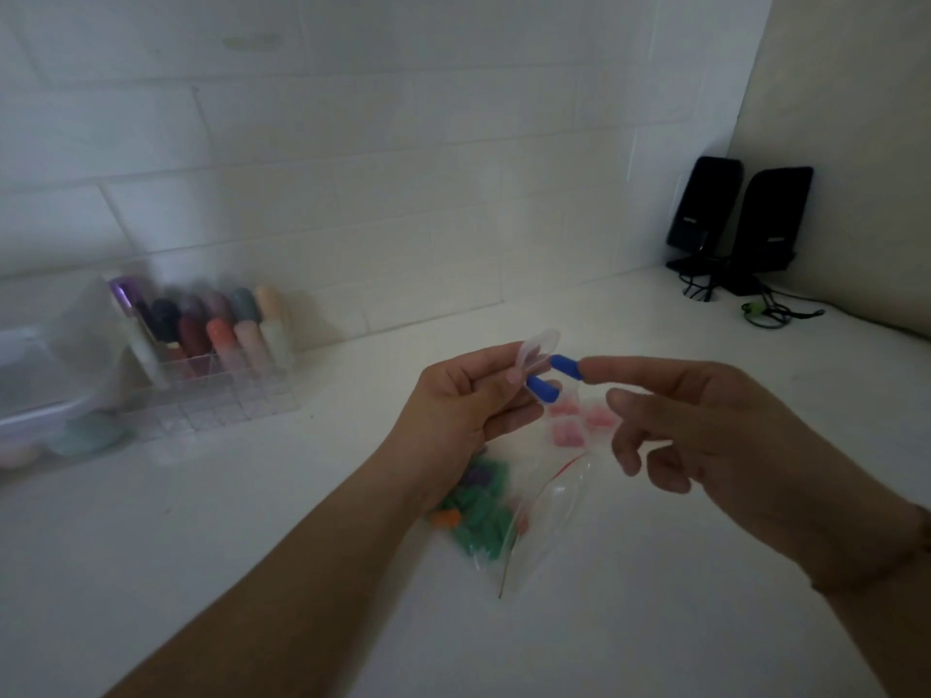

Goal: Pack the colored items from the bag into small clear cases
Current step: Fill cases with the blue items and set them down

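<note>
My left hand (pixel 471 405) pinches a small clear case (pixel 538 349) above the white counter, its lid tipped up. Two blue items show at the case: one (pixel 543 387) by my left fingertips, the other (pixel 565 366) touched by the straight index finger of my right hand (pixel 705 425). The rest of my right hand's fingers are loosely curled and hold nothing. Below my hands lies a clear zip bag (pixel 534 521) with green, purple and orange items (pixel 478 516) inside. Small clear cases with pink items (pixel 579 420) lie on the counter behind the bag.
A clear organizer (pixel 211 390) with several coloured tubes stands at the left, beside a clear lidded box (pixel 45 380). Two black speakers (pixel 740 224) with cables stand in the back right corner. A white tiled wall runs along the back of the counter (pixel 252 546).
</note>
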Demonstrator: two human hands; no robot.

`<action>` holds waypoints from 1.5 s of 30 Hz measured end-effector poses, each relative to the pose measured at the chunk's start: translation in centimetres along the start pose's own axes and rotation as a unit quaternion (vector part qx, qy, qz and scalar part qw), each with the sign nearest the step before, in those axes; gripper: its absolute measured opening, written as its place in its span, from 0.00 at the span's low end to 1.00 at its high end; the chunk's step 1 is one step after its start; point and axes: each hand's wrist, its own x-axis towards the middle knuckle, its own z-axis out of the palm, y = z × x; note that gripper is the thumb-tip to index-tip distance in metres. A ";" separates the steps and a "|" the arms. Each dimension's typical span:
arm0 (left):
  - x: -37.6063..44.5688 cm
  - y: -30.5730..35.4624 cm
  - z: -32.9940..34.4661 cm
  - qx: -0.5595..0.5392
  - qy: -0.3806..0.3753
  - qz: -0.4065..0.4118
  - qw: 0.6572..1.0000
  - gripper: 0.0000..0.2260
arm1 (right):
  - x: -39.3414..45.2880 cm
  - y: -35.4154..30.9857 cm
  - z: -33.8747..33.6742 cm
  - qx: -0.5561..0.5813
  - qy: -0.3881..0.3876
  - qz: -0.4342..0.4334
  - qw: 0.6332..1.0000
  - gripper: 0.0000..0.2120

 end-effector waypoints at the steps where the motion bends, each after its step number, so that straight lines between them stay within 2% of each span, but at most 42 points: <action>1: 0.0 0.0 0.1 0.002 -0.001 0.001 1.000 0.12 | -0.1 -0.1 0.3 0.001 -0.006 0.009 1.000 0.21; 7: -0.1 0.1 0.3 0.011 -0.002 0.008 1.000 0.13 | -0.2 0.2 0.3 0.019 -0.015 0.028 0.999 0.21; 12: -0.3 0.2 0.4 0.012 -0.008 0.009 1.000 0.12 | 0.1 0.5 0.5 -0.018 -0.007 0.032 0.999 0.24; 16: -0.2 0.2 0.3 0.010 -0.006 0.002 1.000 0.11 | 0.1 0.1 -0.3 -0.026 0.055 -0.023 0.998 0.21; 17: -0.2 0.2 0.3 0.000 -0.012 -0.002 1.000 0.12 | 0.1 0.1 -0.6 -0.072 0.078 -0.057 0.993 0.23; 18: -0.3 0.3 0.3 -0.010 -0.022 -0.006 1.000 0.12 | 0.1 0.4 -0.9 -0.172 0.100 -0.102 0.975 0.28; 20: -0.5 0.5 0.4 -0.021 -0.043 -0.016 0.999 0.13 | 0.3 1.2 -0.8 -0.369 0.092 -0.188 0.906 0.36; 21: -0.6 0.4 0.5 -0.019 -0.051 -0.022 0.998 0.13 | 0.4 1.7 -0.6 -0.398 0.072 -0.215 0.889 0.37; 24: -0.7 0.5 0.3 -0.030 -0.075 -0.052 0.995 0.15 | 0.6 2.4 0.2 -0.318 0.060 -0.249 0.913 0.26; 28: -0.8 1.0 0.1 -0.107 -0.072 -0.088 0.988 0.12 | 0.7 2.4 0.3 -0.297 0.080 -0.261 0.915 0.16; 32: -0.7 0.4 0.2 0.047 0.002 -0.028 0.998 0.11 | 0.7 2.6 0.8 -0.226 0.096 -0.192 0.950 0.03; 34: -0.9 0.4 0.4 0.134 0.020 0.013 0.991 0.13 | 0.9 2.6 1.0 -0.146 0.127 -0.138 0.971 0.04; 36: -1.0 0.5 0.7 0.165 0.012 0.055 0.985 0.14 | 0.9 2.6 1.1 -0.133 0.124 -0.106 0.978 0.08; 39: -1.1 0.5 1.0 0.144 -0.014 0.097 0.985 0.14 | 0.8 2.6 1.1 -0.162 0.098 -0.110 0.976 0.11; 45: -1.3 0.5 1.2 0.077 -0.050 0.112 0.989 0.17 | 0.4 2.0 0.7 -0.173 0.050 -0.140 0.974 0.15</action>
